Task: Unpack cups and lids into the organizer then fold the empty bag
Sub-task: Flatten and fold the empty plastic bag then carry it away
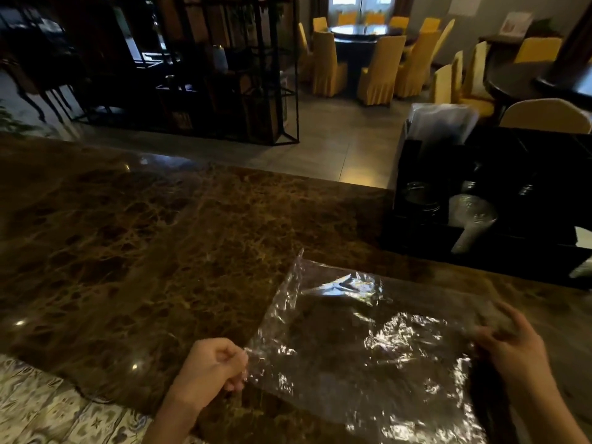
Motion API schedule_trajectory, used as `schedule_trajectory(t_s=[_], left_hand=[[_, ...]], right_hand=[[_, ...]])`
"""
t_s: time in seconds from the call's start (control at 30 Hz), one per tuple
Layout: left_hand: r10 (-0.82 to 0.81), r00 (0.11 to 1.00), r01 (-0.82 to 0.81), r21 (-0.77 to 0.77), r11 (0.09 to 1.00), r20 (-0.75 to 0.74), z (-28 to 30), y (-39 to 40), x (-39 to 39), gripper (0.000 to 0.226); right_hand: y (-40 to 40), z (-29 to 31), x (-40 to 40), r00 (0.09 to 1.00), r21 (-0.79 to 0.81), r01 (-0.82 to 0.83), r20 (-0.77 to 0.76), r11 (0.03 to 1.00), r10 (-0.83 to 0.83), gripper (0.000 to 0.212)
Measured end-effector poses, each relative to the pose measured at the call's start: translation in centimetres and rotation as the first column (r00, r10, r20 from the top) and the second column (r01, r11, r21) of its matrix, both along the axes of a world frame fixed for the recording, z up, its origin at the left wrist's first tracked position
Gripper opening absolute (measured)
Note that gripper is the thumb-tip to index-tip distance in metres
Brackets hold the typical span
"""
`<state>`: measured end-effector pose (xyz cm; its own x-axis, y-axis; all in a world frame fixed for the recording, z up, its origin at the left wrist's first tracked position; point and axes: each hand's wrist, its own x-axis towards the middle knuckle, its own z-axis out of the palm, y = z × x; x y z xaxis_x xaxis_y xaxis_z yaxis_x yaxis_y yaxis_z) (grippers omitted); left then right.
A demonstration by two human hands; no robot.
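Note:
A clear, crinkled plastic bag (362,341) lies spread flat on the brown marble counter (144,245). My left hand (213,366) pinches the bag's near left corner. My right hand (512,344) grips its right edge. At the right stands a black organizer (499,200) with several compartments. A stack of clear cups (471,219) lies tilted in one front compartment, and dark lids (419,197) sit in the one to its left.
A clear plastic pack (442,123) stands in the organizer's back left slot. Beyond the counter's far edge are a black metal shelf (224,75), tiled floor and round tables with yellow-covered chairs (378,72). A patterned tile strip (48,408) shows at the near left.

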<state>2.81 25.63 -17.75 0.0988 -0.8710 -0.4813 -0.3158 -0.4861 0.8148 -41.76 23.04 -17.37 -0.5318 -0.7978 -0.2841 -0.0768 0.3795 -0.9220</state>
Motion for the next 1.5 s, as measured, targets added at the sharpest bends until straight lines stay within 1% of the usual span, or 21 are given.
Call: schedule_trajectory(t_s=[0.07, 0.1, 0.13, 0.17, 0.2, 0.23, 0.3, 0.33, 0.43, 0.5, 0.57, 0.67, 0.77, 0.83, 0.87, 0.97, 1.1, 1.23, 1.33, 1.4, 1.5], left_hand=[[-0.240, 0.964, 0.233, 0.070, 0.970, 0.111, 0.3, -0.5, 0.5, 0.023], [-0.288, 0.937, 0.280, 0.069, 0.957, 0.196, 0.5, -1.2, 0.7, 0.029], [-0.273, 0.916, 0.277, 0.026, 0.960, 0.293, 0.8, -2.3, 0.6, 0.035], [-0.201, 0.917, 0.232, -0.052, 0.971, 0.343, 1.2, -3.7, 0.2, 0.039], [-0.114, 0.946, 0.159, -0.129, 0.979, 0.303, 1.6, -5.3, -0.4, 0.039], [-0.056, 0.980, 0.089, -0.167, 0.982, 0.192, 1.9, -7.2, -1.3, 0.036], [-0.045, 0.999, 0.041, -0.134, 0.990, -0.029, 2.4, -10.7, -3.7, 0.038], [-0.059, 0.995, 0.051, -0.102, 0.993, -0.085, 2.5, -12.3, -4.8, 0.040], [-0.105, 0.990, 0.101, -0.049, 0.994, -0.095, 2.9, -15.5, -7.0, 0.045], [-0.129, 0.989, 0.126, -0.046, 0.991, -0.066, 2.7, -16.2, -7.5, 0.040], [-0.126, 0.988, 0.124, -0.029, 0.992, -0.085, 2.3, -16.2, -7.6, 0.034], [-0.097, 0.967, 0.103, 0.015, 0.995, -0.236, 1.8, -15.7, -7.3, 0.043], [-0.137, 0.925, 0.155, 0.025, 0.988, -0.354, 1.8, -15.3, -6.7, 0.059], [-0.179, 0.913, 0.201, 0.022, 0.979, -0.366, 1.7, -15.1, -6.6, 0.065], [-0.190, 0.912, 0.206, 0.008, 0.978, -0.363, 1.6, -15.0, -6.6, 0.060], [-0.165, 0.928, 0.155, -0.058, 0.986, -0.335, 1.1, -14.8, -6.6, 0.037], [-0.035, 0.923, 0.013, -0.061, 0.998, -0.383, 0.7, -14.6, -7.2, 0.009], [0.070, 0.944, -0.094, -0.060, 0.994, -0.323, 0.5, -14.8, -7.9, 0.020], [0.161, 0.891, -0.198, -0.043, 0.979, -0.424, 0.8, -14.8, -8.2, 0.020], [0.207, 0.869, -0.252, -0.041, 0.967, -0.449, 0.8, -14.6, -8.3, 0.020], [0.230, 0.908, -0.284, -0.112, 0.952, -0.349, 0.4, -14.5, -8.6, 0.026]], right_hand=[[0.8, -0.4, -0.9, 0.999, 0.016, -0.045, 0.029, 0.999, 0.045, 0.070], [1.0, -0.3, -1.1, 0.997, 0.017, -0.063, 0.054, 0.998, 0.062, 0.069], [1.0, -0.2, -1.4, 0.994, 0.013, -0.075, 0.080, 0.997, 0.074, 0.069], [0.9, 0.0, -1.5, 0.991, 0.006, -0.086, 0.100, 0.996, 0.085, 0.070], [0.7, 0.2, -1.6, 0.989, -0.001, -0.097, 0.113, 0.995, 0.097, 0.071], [0.4, 0.3, -1.6, 0.987, -0.007, -0.113, 0.114, 0.994, 0.113, 0.071], [0.1, 0.4, -1.5, 0.986, -0.007, -0.143, 0.086, 0.990, 0.143, 0.070], [-0.1, 0.5, -1.5, 0.985, 0.000, -0.155, 0.077, 0.988, 0.154, 0.069], [-0.4, 0.4, -1.7, 0.980, 0.018, -0.181, 0.082, 0.983, 0.179, 0.065], [-0.6, 0.3, -1.8, 0.983, 0.004, -0.162, 0.086, 0.987, 0.162, 0.058], [-0.7, 0.5, -1.5, 0.984, -0.007, -0.149, 0.095, 0.989, 0.148, 0.046], [-1.1, 0.7, -0.9, 0.984, -0.023, -0.139, 0.106, 0.990, 0.141, 0.031], [-1.6, 0.7, -0.4, 0.989, -0.056, -0.124, 0.075, 0.991, 0.128, 0.023], [-1.8, 0.6, -0.2, 0.993, -0.073, -0.111, 0.041, 0.991, 0.115, 0.021], [-1.7, 0.5, -0.2, 0.995, -0.083, -0.098, 0.022, 0.992, 0.100, 0.020], [-1.4, -0.1, -0.7, 0.999, -0.120, -0.035, 0.018, 0.992, 0.037, 0.019], [-0.8, -0.7, -1.7, 0.999, -0.127, 0.007, 0.049, 0.992, -0.001, 0.017], [-0.4, -0.5, -1.9, 0.997, -0.120, -0.006, 0.069, 0.993, 0.014, 0.018], [-0.1, -0.2, -2.0, 0.997, -0.091, -0.013, 0.070, 0.996, 0.019, 0.022], [0.0, 0.1, -2.0, 0.996, -0.073, -0.016, 0.087, 0.997, 0.022, 0.025], [0.1, 0.6, -1.8, 0.994, -0.078, -0.035, 0.096, 0.996, 0.043, 0.026]])
